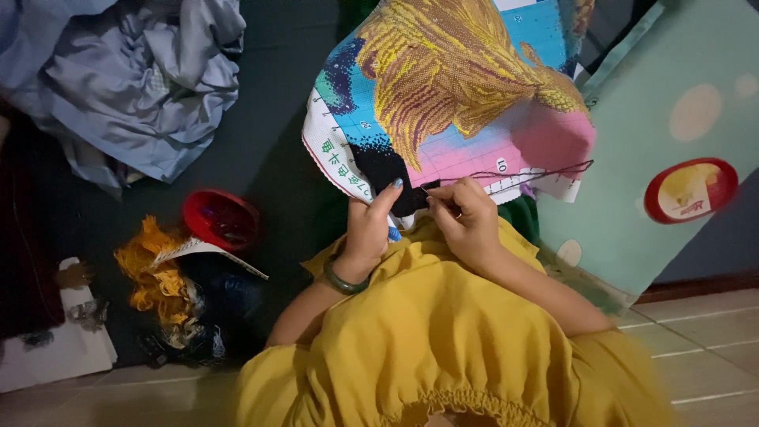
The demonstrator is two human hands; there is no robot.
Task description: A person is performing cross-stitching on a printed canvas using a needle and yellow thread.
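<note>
Stitching at the lower edge of a cross-stitch canvas, seen from above my yellow sleeves.

Nearest me, my left hand [370, 229], with a dark green bangle [342, 278] on the wrist, has its grip pressed together on the bottom edge of the cross-stitch canvas [443, 95], thumb on top over the black patch. Just beside it my right hand [466, 217] pinches fingertips together at the cloth where a dark thread [538, 171] runs off to the right; I cannot make out the needle itself. The canvas stands tilted up in front of me, showing yellow, blue and pink stitching. To my left on the dark floor lie tangled orange and dark thread skeins [162, 289] and a red round container [221, 220]. Farther off, a crumpled pale blue cloth [138, 79] lies at top left and a mint-green cushion [672, 134] at right.
</note>
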